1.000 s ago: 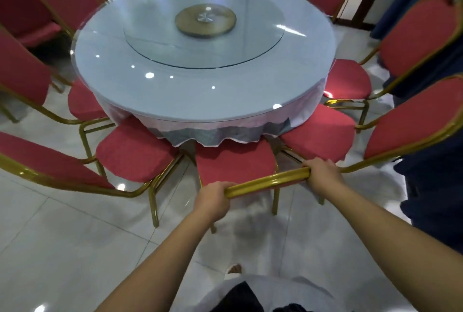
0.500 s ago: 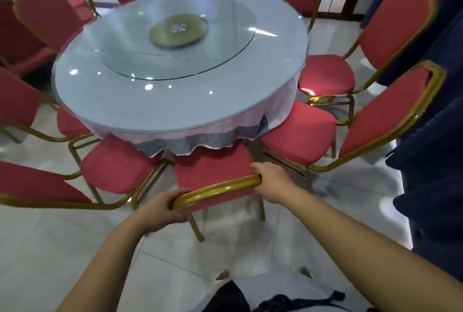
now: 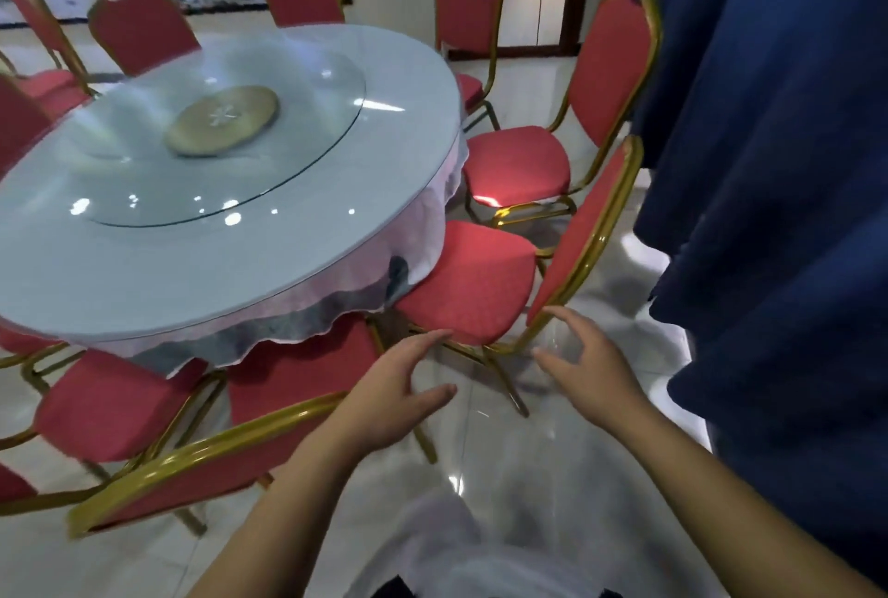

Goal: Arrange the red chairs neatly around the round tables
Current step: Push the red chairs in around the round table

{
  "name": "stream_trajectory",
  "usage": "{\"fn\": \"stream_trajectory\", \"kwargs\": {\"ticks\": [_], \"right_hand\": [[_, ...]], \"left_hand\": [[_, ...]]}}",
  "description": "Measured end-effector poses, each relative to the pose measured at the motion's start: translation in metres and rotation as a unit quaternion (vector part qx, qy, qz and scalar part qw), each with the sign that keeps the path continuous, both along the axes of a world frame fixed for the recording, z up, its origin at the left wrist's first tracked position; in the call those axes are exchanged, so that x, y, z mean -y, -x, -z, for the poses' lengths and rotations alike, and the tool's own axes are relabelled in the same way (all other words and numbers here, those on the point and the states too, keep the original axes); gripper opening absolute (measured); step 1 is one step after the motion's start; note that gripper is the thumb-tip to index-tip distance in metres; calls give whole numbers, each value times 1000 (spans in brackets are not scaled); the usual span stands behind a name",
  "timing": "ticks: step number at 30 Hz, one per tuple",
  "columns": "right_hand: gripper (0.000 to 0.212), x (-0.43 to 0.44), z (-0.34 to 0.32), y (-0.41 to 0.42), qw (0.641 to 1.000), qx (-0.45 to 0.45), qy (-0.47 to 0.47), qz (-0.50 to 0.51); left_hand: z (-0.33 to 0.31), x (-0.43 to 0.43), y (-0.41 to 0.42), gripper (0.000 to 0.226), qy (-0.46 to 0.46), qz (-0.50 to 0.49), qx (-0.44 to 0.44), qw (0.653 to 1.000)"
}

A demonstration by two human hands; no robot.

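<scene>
A round table (image 3: pixel 144 270) with a pale cloth and a glass turntable fills the upper left. Red chairs with gold frames ring it. The chair nearest me (image 3: pixel 202 467) stands with its seat under the table edge and its gold back rail at the lower left. My left hand (image 3: pixel 389 398) hovers just right of that rail, fingers spread, holding nothing. My right hand (image 3: pixel 588 367) is open in the air, close to the lower back frame of the adjacent red chair (image 3: pixel 473 280) on the right. Neither hand touches a chair.
A dark blue curtain (image 3: pixel 769 165) hangs close along the right side. More red chairs (image 3: pixel 519 165) stand around the far and right rim of the table. Glossy white floor tiles (image 3: pixel 552 477) lie between me and the chairs. A doorway shows at the back.
Both hands have let go of the near chair's back rail and opened. The view has swung right; my hands now sit nearer the chair on the right.
</scene>
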State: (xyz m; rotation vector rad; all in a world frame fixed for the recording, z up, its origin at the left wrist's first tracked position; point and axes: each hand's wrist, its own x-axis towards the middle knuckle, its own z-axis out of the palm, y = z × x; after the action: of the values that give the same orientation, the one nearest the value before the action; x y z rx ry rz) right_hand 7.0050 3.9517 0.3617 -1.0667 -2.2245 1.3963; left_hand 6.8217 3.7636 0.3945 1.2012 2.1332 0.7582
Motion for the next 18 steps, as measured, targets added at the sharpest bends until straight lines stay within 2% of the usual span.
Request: {"fn": "stream_trajectory", "kwargs": {"ticks": [3, 7, 9, 14, 16, 18], "right_hand": [[38, -49, -14, -15, 999, -26, 1, 43], [56, -119, -15, -23, 998, -34, -18, 47], [51, -159, -15, -23, 999, -19, -27, 40], [60, -275, -9, -9, 998, 40, -43, -3], [66, -312, -10, 6, 993, 103, -46, -37], [81, -339, -6, 24, 966, 216, -69, -120]], "left_hand": [[1, -50, -7, 67, 22, 16, 26, 999], [14, -126, -6, 73, 36, 54, 43, 997], [25, -176, 1, 78, 51, 62, 73, 994], [59, -317, 7, 101, 69, 59, 148, 985], [70, -367, -4, 97, 78, 54, 149, 984], [80, -397, -17, 94, 87, 9, 100, 991]]}}
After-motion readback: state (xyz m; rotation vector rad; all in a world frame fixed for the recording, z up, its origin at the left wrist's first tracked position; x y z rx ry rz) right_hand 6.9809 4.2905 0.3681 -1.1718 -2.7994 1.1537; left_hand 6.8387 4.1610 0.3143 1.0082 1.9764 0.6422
